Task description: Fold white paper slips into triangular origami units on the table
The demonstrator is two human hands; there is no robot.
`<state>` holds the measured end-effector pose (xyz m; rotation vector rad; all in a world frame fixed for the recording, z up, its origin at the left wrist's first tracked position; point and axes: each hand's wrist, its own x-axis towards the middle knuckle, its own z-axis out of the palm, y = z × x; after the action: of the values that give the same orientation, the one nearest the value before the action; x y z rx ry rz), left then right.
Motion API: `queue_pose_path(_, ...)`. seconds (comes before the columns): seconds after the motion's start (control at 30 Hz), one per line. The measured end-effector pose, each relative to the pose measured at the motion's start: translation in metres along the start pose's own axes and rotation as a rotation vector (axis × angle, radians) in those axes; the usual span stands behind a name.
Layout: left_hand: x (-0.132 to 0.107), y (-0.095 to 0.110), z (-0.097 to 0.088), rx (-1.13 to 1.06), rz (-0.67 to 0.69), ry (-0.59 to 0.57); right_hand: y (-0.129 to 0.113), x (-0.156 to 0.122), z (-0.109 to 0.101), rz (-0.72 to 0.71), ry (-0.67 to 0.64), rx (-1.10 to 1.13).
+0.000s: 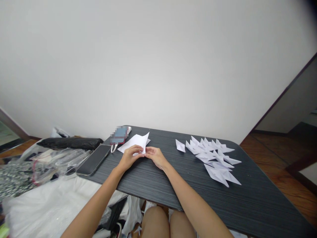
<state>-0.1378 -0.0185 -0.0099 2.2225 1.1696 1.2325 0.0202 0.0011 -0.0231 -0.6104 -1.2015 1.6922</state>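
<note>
Both of my hands meet over the left part of the dark table, their fingertips pinching a white sheet of paper (141, 141). My left hand (130, 156) grips its lower edge, fingers curled over the front. From the other side my right hand (156, 156) holds the near corner between thumb and fingers. The sheet's upper corner bends up to a point. More white paper (128, 142) lies flat just behind and left of it. Fingers hide the part of the sheet being pinched.
Several folded paper boats (215, 155) cluster on the right of the dark table (168, 178), with a single paper boat (180, 146) beside them. A phone with a white cable (119, 135) and a black phone-like slab (95, 160) lie left. Plastic bags (54, 195) pile beside the table.
</note>
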Motion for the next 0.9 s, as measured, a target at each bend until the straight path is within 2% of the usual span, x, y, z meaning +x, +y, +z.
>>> queue_pose_path(0.4,0.001,-0.002,0.002,-0.247,-0.127,-0.007,0.001,0.000,0.000,-0.024,0.030,-0.038)
queue_pose_path(0.53,0.001,-0.004,0.001,-0.164,-0.150,0.020,0.001,0.000,0.003,-0.017,0.076,-0.045)
queue_pose_path(0.6,0.003,-0.001,-0.002,-0.034,-0.124,0.102,0.001,0.000,0.004,-0.015,0.097,-0.052)
queue_pose_path(0.73,0.014,0.019,-0.019,0.239,-0.048,0.390,0.003,0.003,0.009,-0.021,0.120,-0.114)
queue_pose_path(0.87,0.035,0.046,-0.038,0.339,-0.001,0.617,0.006,0.008,0.020,-0.014,0.084,-0.246)
queue_pose_path(0.9,0.041,0.051,-0.041,0.333,-0.003,0.645,0.006,0.008,0.022,0.005,0.056,-0.293)
